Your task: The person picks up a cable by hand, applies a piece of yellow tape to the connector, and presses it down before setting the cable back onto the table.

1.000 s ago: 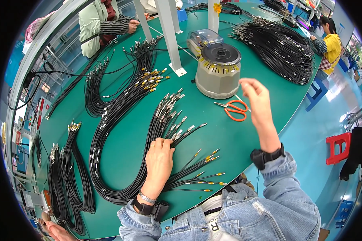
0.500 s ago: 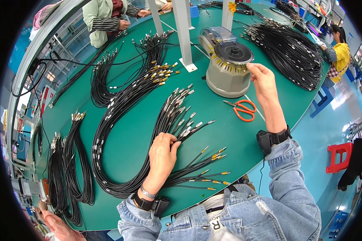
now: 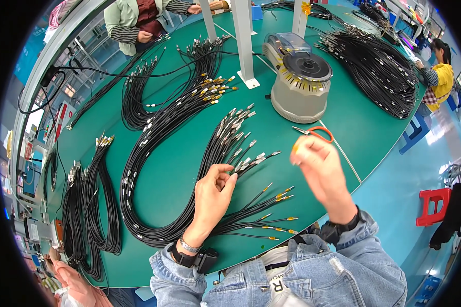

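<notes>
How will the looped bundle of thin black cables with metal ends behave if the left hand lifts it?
The looped black cable bundle probably sags floppily, since it lies in soft curves. Loose strands near the left hand may fan apart.

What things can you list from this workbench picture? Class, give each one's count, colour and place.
table: one, green, fills the view.
cable bundles: several, black with silver or gold tips, spread across the table.
dispenser: one, grey and round with yellow strips at its rim, far centre.
scissors: one, orange handles, below the dispenser.
posts: three, white, far centre.
stool: one, red, on the floor at right.
other people: three, at the far left, far right and lower left edges.
left hand: fingers on silver cable tips.
right hand: raised, blurred, pinching something small and yellow.
</notes>
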